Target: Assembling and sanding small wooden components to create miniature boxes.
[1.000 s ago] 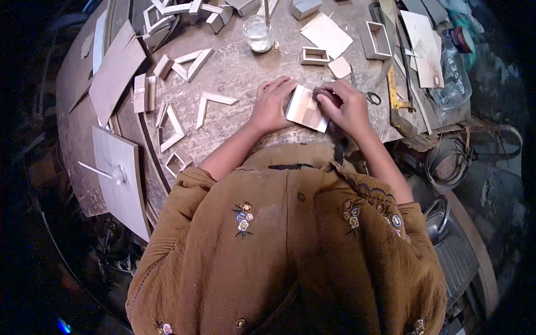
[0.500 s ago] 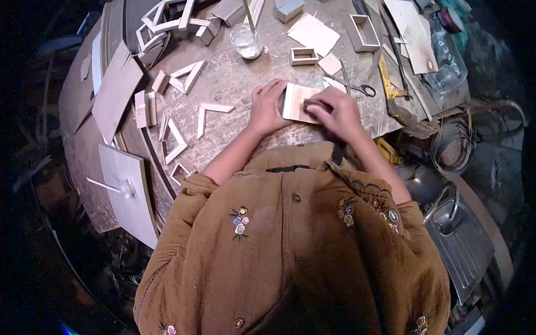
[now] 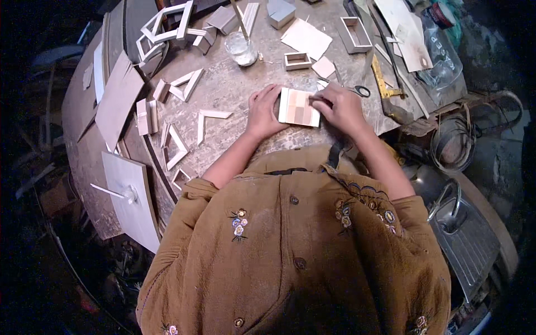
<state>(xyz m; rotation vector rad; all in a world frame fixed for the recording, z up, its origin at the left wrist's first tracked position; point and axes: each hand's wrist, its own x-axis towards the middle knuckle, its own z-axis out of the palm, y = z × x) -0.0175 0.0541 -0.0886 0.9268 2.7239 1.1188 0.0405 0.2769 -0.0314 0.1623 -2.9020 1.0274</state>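
A small square wooden piece [image 3: 300, 109] with a pale border and a face of light and darker wood patches stands between my hands near the table's front edge. My left hand [image 3: 264, 113] is wrapped around its left side, with the thumb along the lower corner. At the upper right edge of the piece, my right hand [image 3: 345, 110] has its thumb and fingers drawn together in a pinch. Whatever those fingertips hold, if anything, is too small to make out. A pair of scissors [image 3: 363, 91] lies just beyond the right hand, partly covered by it.
A glass jar of white paste [image 3: 241, 51] with a stick stands farther back. Small wooden boxes [image 3: 297, 61] and a pale sheet [image 3: 306, 39] lie beyond my hands. Angled frame pieces [image 3: 186, 85] spread leftward. A yellow-handled saw [image 3: 384, 84] rests at right, above a metal sink [image 3: 460, 234].
My right hand has drawn back from the middle of the square piece to its right edge, uncovering more of the patched face. My left hand keeps its grip. The whole view has shifted slightly.
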